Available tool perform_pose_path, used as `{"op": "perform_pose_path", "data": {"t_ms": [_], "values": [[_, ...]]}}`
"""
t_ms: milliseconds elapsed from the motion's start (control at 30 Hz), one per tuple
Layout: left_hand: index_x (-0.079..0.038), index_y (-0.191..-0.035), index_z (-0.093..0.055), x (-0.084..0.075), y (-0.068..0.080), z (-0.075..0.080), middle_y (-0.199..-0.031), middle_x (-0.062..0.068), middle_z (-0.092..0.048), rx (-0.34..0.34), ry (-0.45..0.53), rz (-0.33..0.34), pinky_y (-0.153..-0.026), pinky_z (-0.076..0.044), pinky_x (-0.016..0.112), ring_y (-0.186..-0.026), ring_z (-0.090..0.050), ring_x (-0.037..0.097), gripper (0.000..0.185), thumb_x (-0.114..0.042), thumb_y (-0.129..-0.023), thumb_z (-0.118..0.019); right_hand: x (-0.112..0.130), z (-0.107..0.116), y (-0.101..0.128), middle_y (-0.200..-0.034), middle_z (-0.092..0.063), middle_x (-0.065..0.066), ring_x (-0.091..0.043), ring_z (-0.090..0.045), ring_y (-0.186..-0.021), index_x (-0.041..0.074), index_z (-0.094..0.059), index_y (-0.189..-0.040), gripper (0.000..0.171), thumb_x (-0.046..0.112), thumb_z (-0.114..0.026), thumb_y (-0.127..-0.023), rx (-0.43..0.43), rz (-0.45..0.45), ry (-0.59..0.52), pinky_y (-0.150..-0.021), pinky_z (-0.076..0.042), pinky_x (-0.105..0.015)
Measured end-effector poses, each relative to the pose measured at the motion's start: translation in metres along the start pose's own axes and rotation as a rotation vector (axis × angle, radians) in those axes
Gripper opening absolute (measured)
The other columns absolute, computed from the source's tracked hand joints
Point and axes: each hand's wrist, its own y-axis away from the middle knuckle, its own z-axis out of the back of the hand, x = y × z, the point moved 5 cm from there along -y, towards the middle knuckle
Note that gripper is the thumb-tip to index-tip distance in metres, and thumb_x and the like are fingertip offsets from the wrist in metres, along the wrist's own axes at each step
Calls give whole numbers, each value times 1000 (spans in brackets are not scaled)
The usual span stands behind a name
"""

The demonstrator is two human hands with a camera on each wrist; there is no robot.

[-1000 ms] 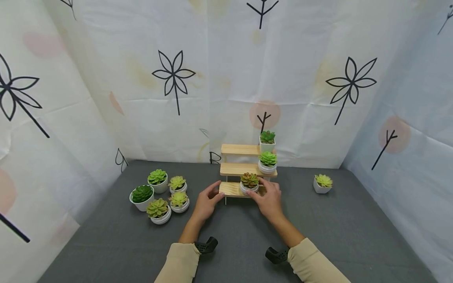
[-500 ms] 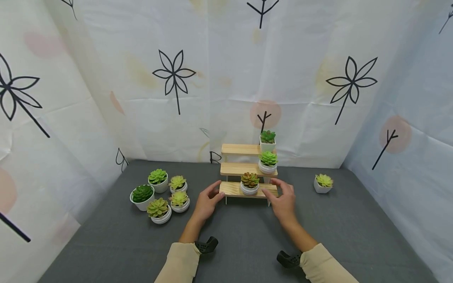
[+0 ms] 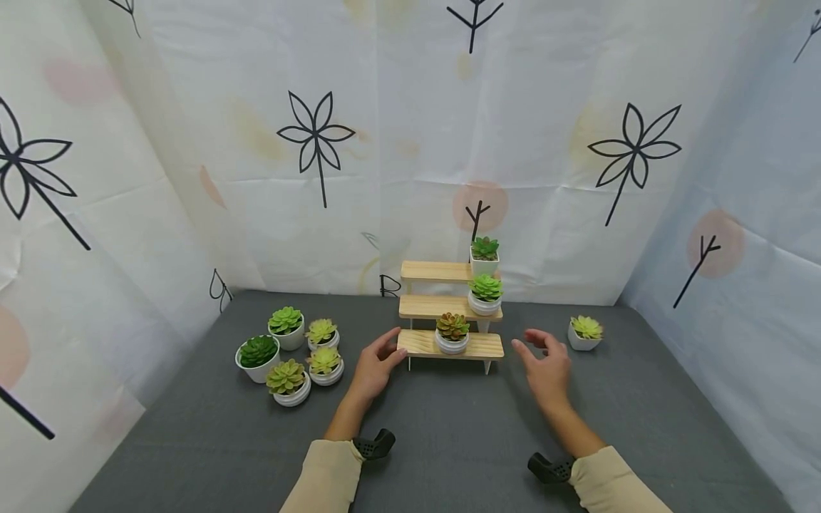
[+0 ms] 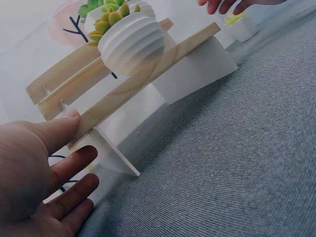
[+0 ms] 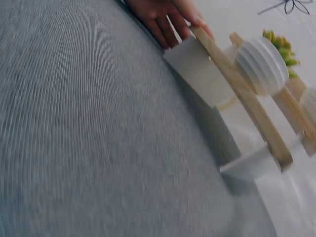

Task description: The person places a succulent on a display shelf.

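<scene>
Grey cloth table [image 3: 449, 442]: wooden tiered stand [image 3: 449, 345], six potted succulents [image 3: 291, 349] directly on cloth.

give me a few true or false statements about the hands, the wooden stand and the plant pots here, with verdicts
1. The left hand touches the left end of the three-tier pale wooden stand. True.
2. The right hand grips the brown-tipped succulent in a ribbed white pot. False: it hovers open, right of the stand, touching nothing.
3. Each tier of the stand carries one pot. True.
4. The yellow-green succulent in a square white pot stands on the top tier. False: it sits on the grey cloth table top, right of the stand.
5. Five potted succulents cluster left of the stand. True.
</scene>
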Motion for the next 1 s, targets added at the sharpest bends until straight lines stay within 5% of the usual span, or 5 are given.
{"op": "perform_pose_path", "data": {"t_ms": [233, 433, 800, 1000], "values": [[-3, -141, -51, 36, -15, -4, -112, 18, -67, -7, 18, 3, -82, -48, 40, -103, -61, 29, 50, -13, -94, -66, -16, 16, -4, -100, -68, -22, -32, -55, -94, -5, -67, -105, 29, 7, -79, -82, -18, -31, 77, -80, -37, -40], [-10, -140, -54, 43, -17, -4, -111, 12, -68, -18, 21, 15, -81, -48, 36, -102, -61, 23, 50, -19, -93, -68, -28, 30, -6, -103, -68, -21, -31, -58, -95, -5, -67, -107, 30, 10, -78, -83, -21, -92, 117, -78, -38, -35], [-7, -141, -53, 41, -17, -4, -112, 15, -67, -4, 25, 15, -80, -47, 36, -102, -60, 26, 50, -15, -93, -67, -49, 48, -10, -111, -65, -21, -30, -57, -100, -4, -64, -113, 35, 17, -75, -88, -41, -224, 144, -80, -39, -34], [2, -140, -50, 13, -6, -1, -112, 22, -66, 15, 16, 6, -80, -48, 37, -103, -60, 32, 49, -8, -94, -64, -60, 54, -16, -112, -65, -21, -28, -57, -98, -4, -63, -116, 38, 20, -73, -89, -74, -300, 172, -76, -39, -32]]}}
